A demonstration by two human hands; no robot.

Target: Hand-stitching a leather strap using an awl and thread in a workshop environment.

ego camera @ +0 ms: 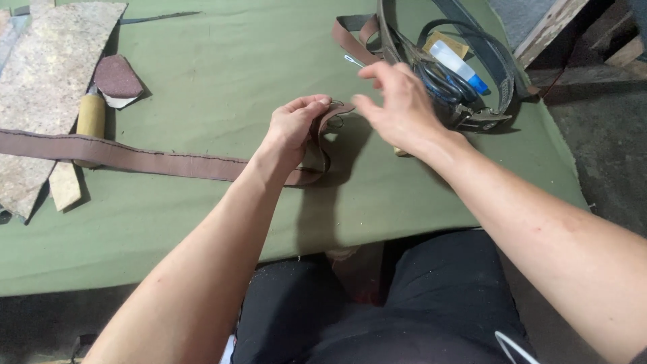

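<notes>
Pinched in left hand [294,127] grip: end of long brown leather strap [145,159] lying mid green-cloth worktop [222,74]. Right hand [399,104] hovers open beside it; dark coiled belts [485,74] crowd right edge.

**Colours and patterns on the bench**

I log the table cloth [202,74] as plain olive green. The long strap [135,158] is dull brown, its edge darker. The leather sheet [47,67] is mottled beige and grey, speckled. The small rounded piece [116,76] is maroon on top with a pale underside. The roll [91,116] is mustard yellow. The coiled belts [495,64] read dark grey to black. The tube [455,62] is white with a blue cap. I see black trousers [418,303] below.
</notes>
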